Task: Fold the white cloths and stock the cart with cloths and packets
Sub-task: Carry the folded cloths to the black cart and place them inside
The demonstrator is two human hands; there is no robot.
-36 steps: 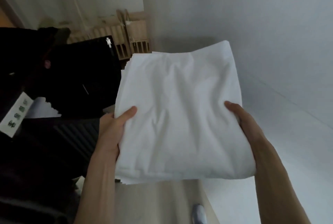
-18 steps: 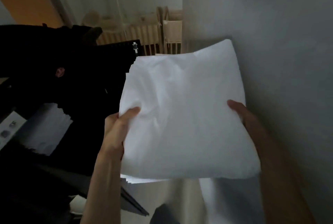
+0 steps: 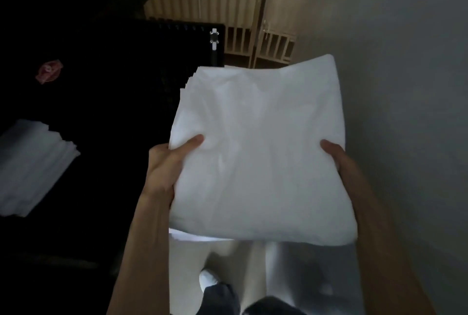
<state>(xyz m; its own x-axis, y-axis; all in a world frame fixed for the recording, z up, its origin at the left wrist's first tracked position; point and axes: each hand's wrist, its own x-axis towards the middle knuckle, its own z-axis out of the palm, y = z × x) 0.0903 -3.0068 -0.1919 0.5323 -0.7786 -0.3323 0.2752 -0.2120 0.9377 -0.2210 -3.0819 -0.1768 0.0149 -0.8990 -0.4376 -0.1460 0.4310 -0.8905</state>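
I hold a stack of folded white cloths (image 3: 258, 152) flat in the air in front of me, its top face smooth but lightly creased, with layered edges showing at the far left corner and along the near edge. To my left a second pile of folded white cloths (image 3: 33, 167) lies on what seems to be a shelf of the black cart (image 3: 121, 81), though the dimness blurs it.

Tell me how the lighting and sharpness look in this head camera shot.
Head view: dim overall; the folded white cloths, held by left hand and right hand, are the brightest area; the black cart is nearly detail-less; the stacked cloths on it look soft and blurred.
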